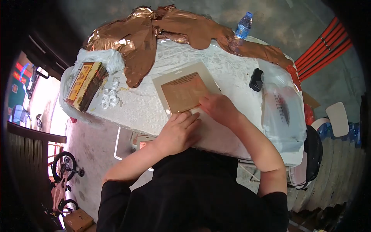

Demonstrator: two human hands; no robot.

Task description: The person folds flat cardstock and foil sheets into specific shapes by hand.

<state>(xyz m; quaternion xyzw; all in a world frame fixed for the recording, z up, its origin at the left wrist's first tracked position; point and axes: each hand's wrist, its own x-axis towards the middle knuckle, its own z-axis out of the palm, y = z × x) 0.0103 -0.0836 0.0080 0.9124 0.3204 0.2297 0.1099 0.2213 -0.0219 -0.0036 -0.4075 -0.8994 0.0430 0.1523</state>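
Observation:
A flat plastic packet (185, 92) lies on the white table, a copper-brown sheet with small print showing inside its pale border. My right hand (220, 110) pinches the packet near its lower right corner. Along the lower edge, my left hand (179, 131) has its fingers curled over the packet's near side; the fingertips are partly hidden. Beyond the packet, crumpled copper-coloured foil balloons (181, 25) spread over the far side of the table.
At the left stand a stack of flat packets (85, 87) and several small white rolls (111, 96). A water bottle (244, 26) is at the back. On the right are a black object (256, 79) and a pile of clear plastic bags (284, 116). The table's rim (131, 132) curves before me.

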